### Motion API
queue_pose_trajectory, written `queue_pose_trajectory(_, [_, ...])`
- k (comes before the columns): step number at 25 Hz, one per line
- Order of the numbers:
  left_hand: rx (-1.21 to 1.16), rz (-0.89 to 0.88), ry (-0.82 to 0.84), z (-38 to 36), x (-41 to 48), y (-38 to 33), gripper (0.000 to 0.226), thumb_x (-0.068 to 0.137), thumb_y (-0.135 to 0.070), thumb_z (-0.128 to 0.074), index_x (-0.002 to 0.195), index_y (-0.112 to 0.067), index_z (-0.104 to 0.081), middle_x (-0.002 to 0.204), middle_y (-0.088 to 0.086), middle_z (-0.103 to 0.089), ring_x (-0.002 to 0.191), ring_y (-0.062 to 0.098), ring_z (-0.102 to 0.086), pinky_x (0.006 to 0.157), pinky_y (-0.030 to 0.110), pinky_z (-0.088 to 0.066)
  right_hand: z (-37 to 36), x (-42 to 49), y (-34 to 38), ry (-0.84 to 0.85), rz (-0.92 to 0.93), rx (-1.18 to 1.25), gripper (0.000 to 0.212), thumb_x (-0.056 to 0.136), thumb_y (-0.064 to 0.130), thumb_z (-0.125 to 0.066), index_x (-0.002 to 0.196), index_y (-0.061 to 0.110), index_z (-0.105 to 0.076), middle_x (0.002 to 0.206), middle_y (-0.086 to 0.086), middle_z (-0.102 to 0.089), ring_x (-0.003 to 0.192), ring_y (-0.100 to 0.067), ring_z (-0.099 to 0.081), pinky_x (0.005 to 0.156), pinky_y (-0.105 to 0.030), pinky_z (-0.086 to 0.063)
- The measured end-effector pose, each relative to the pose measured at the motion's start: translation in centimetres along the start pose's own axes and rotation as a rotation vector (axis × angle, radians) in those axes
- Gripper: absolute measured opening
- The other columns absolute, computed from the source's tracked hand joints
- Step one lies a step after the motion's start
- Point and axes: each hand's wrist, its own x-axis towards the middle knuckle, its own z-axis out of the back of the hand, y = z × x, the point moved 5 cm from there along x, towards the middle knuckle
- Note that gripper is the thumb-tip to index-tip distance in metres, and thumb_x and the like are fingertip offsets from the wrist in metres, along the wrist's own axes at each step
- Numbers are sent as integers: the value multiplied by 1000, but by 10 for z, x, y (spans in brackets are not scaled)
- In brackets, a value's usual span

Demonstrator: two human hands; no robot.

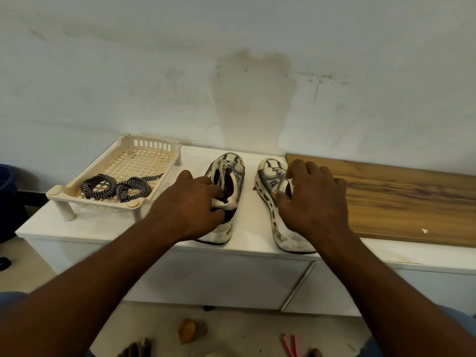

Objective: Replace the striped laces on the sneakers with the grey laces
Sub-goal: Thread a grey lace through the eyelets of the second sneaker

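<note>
Background: a pale wall [231, 60] with a large brownish stain in the upper middle of the frame.
Table: a white table [103, 225] crosses the middle of the frame, with flat white cabinet fronts below it.
Basket: a cream plastic basket [88, 163] on short legs stands at the left end of the table.
Striped laces: the black-and-white striped laces [116, 188] lie loosely coiled on the basket's grid floor, toward its near edge.
Centre sneaker: the centre sneaker [233, 173] stands upright just right of the basket, toe toward the wall, with pale grey laces [224, 164] threaded over its tongue.
Left hand: the left hand [190, 204] grips the centre sneaker at its heel opening. Its fingers are curled and pinch the white collar.
Tilted sneaker: the tilted sneaker [270, 181] lies right of centre, rolled so its cut-out sole faces left; a bit of pale lace shows by the toe.
Right hand: the right hand [311, 199] holds the tilted sneaker, bent fingers spread over the upper and thumb against the sole edge.
Board: a wooden board [399, 199] lies flat on the table at the right, just beside the tilted sneaker.
Floor: a pink object [289, 345] and some blurred brownish things sit at the bottom edge.
</note>
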Motion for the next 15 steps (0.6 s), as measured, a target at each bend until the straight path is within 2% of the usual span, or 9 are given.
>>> queue_pose_trajectory(3, [45, 35, 11, -3, 1, -3, 51, 85, -65, -54, 129, -40, -61, 127, -12, -59, 104, 22, -39, 91, 38, -46, -16, -10, -19, 207, -63, -19, 43, 89, 59, -68, 118, 28, -59, 125, 2, -64, 119, -25, -55, 102, -49, -42])
queue_pose_trajectory(5, [71, 54, 23, -4, 3, -5, 49, 87, -65, -55, 130, -40, -61, 130, -10, -59, 110, 26, -47, 92, 39, -46, -29, -18, -24, 270, -63, 99, 44, 88, 53, -73, 121, 27, -60, 127, 1, -65, 118, -23, -57, 100, -45, -48])
queue_pose_trajectory(7, [37, 53, 38, -7, 6, -7, 52, 86, -66, -59, 130, -38, -62, 132, -10, -59, 113, 25, -55, 93, 40, -50, -34, -21, -31, 248, -75, 242, 44, 85, 44, -80, 121, 26, -62, 126, 0, -67, 112, -21, -60, 91, -38, -51])
queue_pose_trajectory(10, [-23, 39, 72, -10, 10, -9, 55, 84, -61, -69, 132, -33, -61, 134, -9, -57, 116, 18, -59, 87, 33, -48, -35, -23, -40, 250, -69, 361, 50, 79, 40, -86, 122, 28, -65, 126, -1, -65, 108, -16, -56, 84, -29, -43])
queue_pose_trajectory(12, [-17, 39, 57, -11, 11, -11, 56, 84, -61, -70, 132, -34, -61, 133, -8, -57, 115, 18, -59, 83, 32, -44, -36, -24, -43, 272, -64, 385, 54, 77, 40, -88, 124, 30, -64, 128, 0, -62, 105, -12, -52, 84, -28, -42])
queue_pose_trajectory(15, [2, 37, 8, -11, 10, -18, 57, 84, -63, -69, 133, -35, -61, 130, -8, -59, 113, 19, -61, 79, 31, -41, -39, -28, -35, 240, -28, 382, 56, 77, 44, -87, 127, 33, -62, 129, 3, -60, 108, -12, -55, 86, -30, -48])
